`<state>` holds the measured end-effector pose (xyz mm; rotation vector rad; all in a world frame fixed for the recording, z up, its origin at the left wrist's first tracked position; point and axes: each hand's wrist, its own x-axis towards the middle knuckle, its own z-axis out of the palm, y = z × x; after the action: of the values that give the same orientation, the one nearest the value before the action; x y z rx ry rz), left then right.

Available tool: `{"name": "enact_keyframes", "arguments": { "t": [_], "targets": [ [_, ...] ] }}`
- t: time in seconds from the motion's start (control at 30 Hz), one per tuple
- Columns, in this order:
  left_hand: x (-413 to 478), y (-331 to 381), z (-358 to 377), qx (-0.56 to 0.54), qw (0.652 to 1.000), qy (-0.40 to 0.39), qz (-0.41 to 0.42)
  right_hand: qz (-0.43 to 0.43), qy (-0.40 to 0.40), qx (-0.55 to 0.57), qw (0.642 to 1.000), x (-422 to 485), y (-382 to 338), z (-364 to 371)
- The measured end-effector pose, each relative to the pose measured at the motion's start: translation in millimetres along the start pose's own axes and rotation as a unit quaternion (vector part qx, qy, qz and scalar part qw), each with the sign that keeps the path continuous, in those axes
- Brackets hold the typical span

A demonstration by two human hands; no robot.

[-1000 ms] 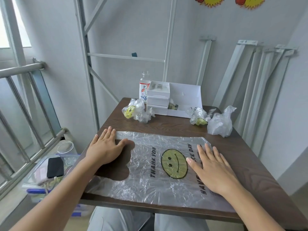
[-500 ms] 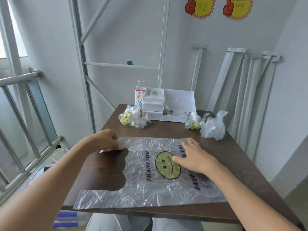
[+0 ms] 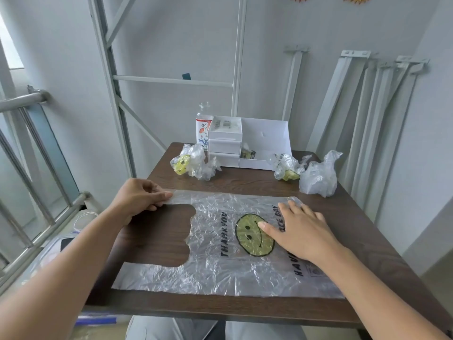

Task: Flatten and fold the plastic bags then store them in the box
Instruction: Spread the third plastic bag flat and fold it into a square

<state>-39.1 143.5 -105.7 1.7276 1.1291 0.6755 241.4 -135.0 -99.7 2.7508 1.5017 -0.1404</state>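
View: head camera, looking down over the desk.
Left grip [image 3: 139, 197]: a bare hand; its thumb and curled fingers are pinched on the end of the bag's far handle strip [image 3: 186, 196].
Right grip [image 3: 301, 231]: a bare hand laid palm down with the fingers straight and pressed flat on the bag; nothing is clasped.
Clear crinkled plastic bag with a yellow smiley face [image 3: 220, 266]: spread flat on the desk, reaching from the left grip to under the right grip.
Smiley print [image 3: 252, 235]: just left of the right grip, its edge touched by the thumb tip.
Near handle strip [image 3: 147, 276]: lying on the person's side of the left grip, apart from it.
Dark brown wood-grain desk [image 3: 367, 241]: seen under the bag and both grips.
White plastic box with small drawers [image 3: 264, 136]: set beyond both grips at the desk's far edge, well apart from them.
Crumpled clear bag with yellow print [image 3: 193, 161]: placed beyond the left grip, just in front of the drawers.
Two more crumpled clear bags [image 3: 318, 176]: placed beyond the right grip, just beside each other.
Clear bottle with a flowered label [image 3: 203, 123]: stood upright behind the box's left side.
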Motion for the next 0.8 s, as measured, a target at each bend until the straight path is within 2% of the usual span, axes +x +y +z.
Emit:
{"name": "enact_keyframes", "arguments": {
  "t": [0.1, 0.27, 0.47, 0.7, 0.8],
  "targets": [
    [1, 3, 7, -0.015, 1.0, -0.003, 0.007, -0.03, 0.076, -0.011, 0.997, 8, -6, -4],
    [3, 3, 6, -0.017, 0.999, 0.033, -0.014, -0.032, -0.002, 0.041, 0.999, 21, -4, 11],
    [2, 2, -5, -0.018, 0.998, 0.049, -0.042, -0.033, 0.003, 0.038, 0.999, 24, 11, 16],
    [-6, -5, -15, 0.032, 0.99, 0.135, -0.002, -0.005, 0.011, 0.045, 0.999, 26, 23, 16],
    [-16, -5, -28, 0.053, 0.991, 0.126, 0.006, -0.006, 0.01, 0.038, 0.999, 26, 22, 16]
  ]
}}
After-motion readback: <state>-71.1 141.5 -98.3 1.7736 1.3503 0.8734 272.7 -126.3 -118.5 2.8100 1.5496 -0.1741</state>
